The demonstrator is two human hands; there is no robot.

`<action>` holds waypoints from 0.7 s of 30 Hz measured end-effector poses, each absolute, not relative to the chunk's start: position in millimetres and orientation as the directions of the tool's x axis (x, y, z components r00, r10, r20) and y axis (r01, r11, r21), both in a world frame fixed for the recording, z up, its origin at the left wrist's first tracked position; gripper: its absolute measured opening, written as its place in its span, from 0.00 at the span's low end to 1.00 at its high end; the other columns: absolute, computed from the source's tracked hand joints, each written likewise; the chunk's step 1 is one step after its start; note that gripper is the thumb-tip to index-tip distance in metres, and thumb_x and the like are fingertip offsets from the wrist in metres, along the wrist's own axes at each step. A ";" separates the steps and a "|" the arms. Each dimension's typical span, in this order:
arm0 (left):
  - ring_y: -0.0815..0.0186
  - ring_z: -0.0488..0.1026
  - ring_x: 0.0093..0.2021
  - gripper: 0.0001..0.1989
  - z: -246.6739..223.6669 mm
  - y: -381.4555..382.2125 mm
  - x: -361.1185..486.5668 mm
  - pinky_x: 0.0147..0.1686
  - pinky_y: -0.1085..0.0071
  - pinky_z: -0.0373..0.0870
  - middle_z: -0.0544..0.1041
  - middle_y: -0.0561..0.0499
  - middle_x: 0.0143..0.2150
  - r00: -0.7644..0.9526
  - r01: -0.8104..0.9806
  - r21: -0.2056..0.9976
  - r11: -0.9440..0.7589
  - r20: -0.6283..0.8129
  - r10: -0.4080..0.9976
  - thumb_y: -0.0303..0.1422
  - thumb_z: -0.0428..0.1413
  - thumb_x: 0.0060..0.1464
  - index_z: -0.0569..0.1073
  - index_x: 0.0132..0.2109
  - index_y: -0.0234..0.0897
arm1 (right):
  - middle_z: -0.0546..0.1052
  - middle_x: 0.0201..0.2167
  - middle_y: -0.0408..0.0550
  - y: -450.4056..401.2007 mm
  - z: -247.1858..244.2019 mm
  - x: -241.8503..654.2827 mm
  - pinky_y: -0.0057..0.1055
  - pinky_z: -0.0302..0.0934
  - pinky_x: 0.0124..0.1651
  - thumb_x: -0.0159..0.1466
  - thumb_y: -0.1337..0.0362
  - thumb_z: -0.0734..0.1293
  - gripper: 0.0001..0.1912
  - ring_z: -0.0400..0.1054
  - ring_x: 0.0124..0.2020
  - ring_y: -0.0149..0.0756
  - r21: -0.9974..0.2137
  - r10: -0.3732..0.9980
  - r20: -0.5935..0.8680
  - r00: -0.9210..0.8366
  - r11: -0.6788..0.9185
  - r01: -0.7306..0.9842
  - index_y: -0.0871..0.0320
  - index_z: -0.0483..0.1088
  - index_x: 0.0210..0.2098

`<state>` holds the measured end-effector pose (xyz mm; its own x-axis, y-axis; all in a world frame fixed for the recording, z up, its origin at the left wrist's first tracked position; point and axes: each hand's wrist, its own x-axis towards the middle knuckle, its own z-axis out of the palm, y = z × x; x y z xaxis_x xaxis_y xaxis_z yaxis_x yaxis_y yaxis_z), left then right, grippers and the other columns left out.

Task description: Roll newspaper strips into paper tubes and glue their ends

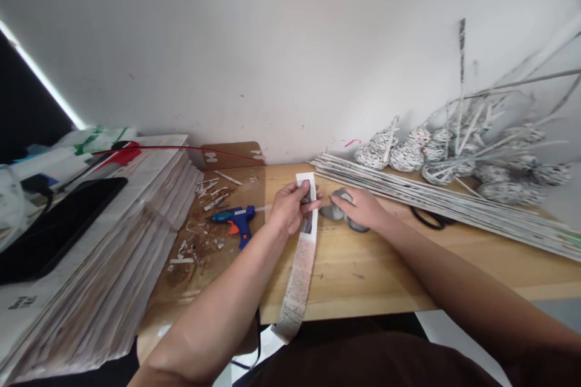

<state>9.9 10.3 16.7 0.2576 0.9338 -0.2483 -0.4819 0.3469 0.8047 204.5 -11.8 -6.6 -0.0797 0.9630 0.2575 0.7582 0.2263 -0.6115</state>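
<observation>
My left hand (290, 205) pinches the upper end of a long printed newspaper strip (302, 266) between thumb and fingers. The strip runs down over the table's front edge, where its lower end curls. To its right, my right hand (363, 207) is closed over a soft-looking grey wad (356, 225), perhaps cloth, low over the tabletop. Part of the wad is hidden under the fingers, and its exact kind is unclear. A blue hot glue gun (242, 224) with an orange trigger lies left of my left hand.
Rolled paper sticks (422, 196) lie in a bundle across the right side. Behind them sit several woven paper balls (406, 156) with sticks jutting up. A tall newspaper stack (136, 242) bears a black phone (59, 224). Paper scraps (181, 257) litter the brown board (195, 278).
</observation>
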 end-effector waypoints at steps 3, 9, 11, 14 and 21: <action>0.67 0.79 0.30 0.06 15.5 10.3 9.2 0.22 0.77 0.76 0.79 0.46 0.32 0.269 -0.447 0.831 0.331 -0.228 0.936 0.31 0.60 0.56 0.73 0.36 0.30 | 0.80 0.31 0.49 -11.2 -8.6 201.4 0.34 0.64 0.40 0.66 0.48 0.62 0.20 0.74 0.35 0.41 -0.614 0.958 0.277 -0.077 0.238 0.752 0.56 0.75 0.32; 0.67 0.78 0.26 0.08 12.8 10.2 9.6 0.20 0.77 0.74 0.79 0.47 0.31 0.269 -0.431 0.848 0.309 -0.206 0.941 0.33 0.62 0.54 0.74 0.38 0.32 | 0.77 0.51 0.51 -10.2 -8.8 203.1 0.37 0.62 0.54 0.70 0.52 0.58 0.21 0.71 0.51 0.42 -0.647 0.866 0.463 -0.189 0.477 0.595 0.54 0.71 0.54; 0.69 0.77 0.26 0.07 12.2 11.5 9.7 0.21 0.78 0.74 0.79 0.48 0.30 0.250 -0.448 0.843 0.298 -0.202 0.947 0.32 0.61 0.55 0.73 0.37 0.31 | 0.76 0.52 0.53 -11.4 -10.8 202.2 0.40 0.61 0.55 0.68 0.53 0.62 0.20 0.70 0.52 0.44 -0.531 0.829 0.452 -0.329 0.546 0.648 0.55 0.72 0.54; 0.70 0.77 0.26 0.06 10.8 13.5 9.7 0.24 0.77 0.76 0.79 0.48 0.28 0.230 -0.471 0.836 0.282 -0.192 0.954 0.30 0.60 0.56 0.73 0.36 0.31 | 0.72 0.57 0.55 -11.9 -16.0 200.0 0.47 0.57 0.57 0.63 0.53 0.66 0.24 0.66 0.56 0.51 -0.336 0.848 0.349 -0.399 0.511 0.791 0.51 0.70 0.58; 0.68 0.79 0.27 0.04 9.4 11.4 11.3 0.25 0.75 0.77 0.79 0.47 0.30 0.261 -0.403 0.858 0.318 -0.225 0.939 0.28 0.58 0.58 0.74 0.38 0.30 | 0.69 0.61 0.58 3.6 -23.5 203.5 0.56 0.54 0.56 0.69 0.51 0.59 0.28 0.61 0.59 0.57 -0.262 0.947 0.298 -0.119 0.201 0.944 0.52 0.59 0.66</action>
<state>11.3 11.4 9.4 0.2607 0.9388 -0.2252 -0.4030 0.3177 0.8583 203.5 3.6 -23.5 -0.1192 0.9471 0.2980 0.9438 0.2013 -0.2622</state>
